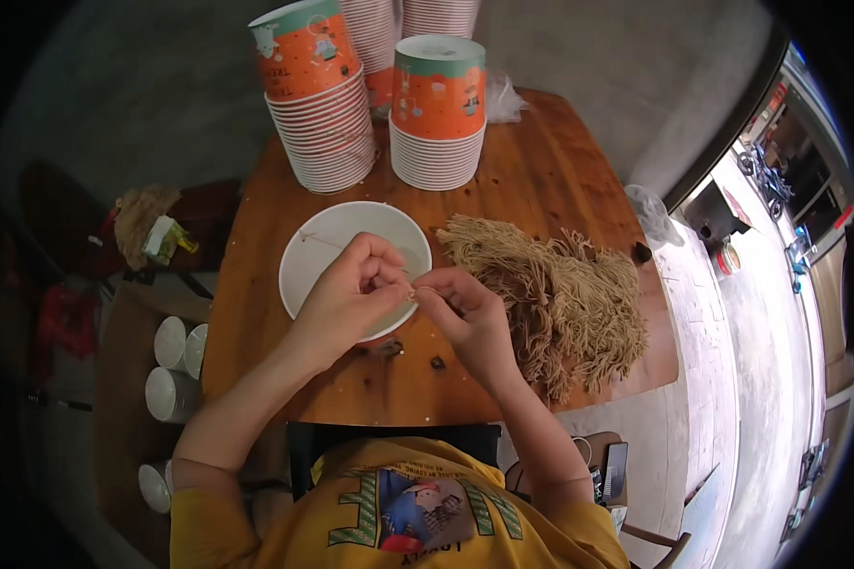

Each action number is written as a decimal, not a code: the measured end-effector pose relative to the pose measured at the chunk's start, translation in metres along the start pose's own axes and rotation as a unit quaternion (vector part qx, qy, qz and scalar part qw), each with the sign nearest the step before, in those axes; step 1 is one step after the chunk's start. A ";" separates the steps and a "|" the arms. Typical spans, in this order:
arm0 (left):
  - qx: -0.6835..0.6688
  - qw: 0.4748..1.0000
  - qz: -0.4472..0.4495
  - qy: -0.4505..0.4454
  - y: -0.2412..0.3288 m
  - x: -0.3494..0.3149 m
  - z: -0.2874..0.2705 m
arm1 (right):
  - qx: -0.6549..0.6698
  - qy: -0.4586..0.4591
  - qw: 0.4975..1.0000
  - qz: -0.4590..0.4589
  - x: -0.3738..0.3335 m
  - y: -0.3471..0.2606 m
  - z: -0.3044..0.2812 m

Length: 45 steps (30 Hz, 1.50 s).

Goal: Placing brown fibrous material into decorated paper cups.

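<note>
Green letters [351, 513] on yellow shirt [400, 512]; dark lettering [285, 76] on orange cup [306, 49].

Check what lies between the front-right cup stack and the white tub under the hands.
That stretch is bare: in the head view, only wooden tabletop shows between the front-right cup stack and the white tub.

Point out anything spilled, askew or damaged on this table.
Nothing looks clearly spilled or damaged. The left paper-bucket stack leans left beside the straighter right stack, though the fisheye lens may exaggerate that.
</note>
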<state>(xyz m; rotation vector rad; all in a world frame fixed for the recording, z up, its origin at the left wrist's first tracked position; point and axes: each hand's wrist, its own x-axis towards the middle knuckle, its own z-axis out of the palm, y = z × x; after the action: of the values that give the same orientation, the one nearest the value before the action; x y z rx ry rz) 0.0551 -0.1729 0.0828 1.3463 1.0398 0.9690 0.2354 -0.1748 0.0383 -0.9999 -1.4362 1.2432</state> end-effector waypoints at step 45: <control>0.162 0.981 0.102 -0.020 -0.008 -0.002 0.009 | 0.095 -0.101 0.989 0.048 0.004 -0.014 -0.016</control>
<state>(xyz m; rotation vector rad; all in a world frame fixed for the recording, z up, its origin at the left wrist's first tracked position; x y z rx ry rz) 0.0626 -0.1770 0.0747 1.7612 1.0761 0.9452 0.2507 -0.1693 0.0533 -0.8408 -1.4036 1.5569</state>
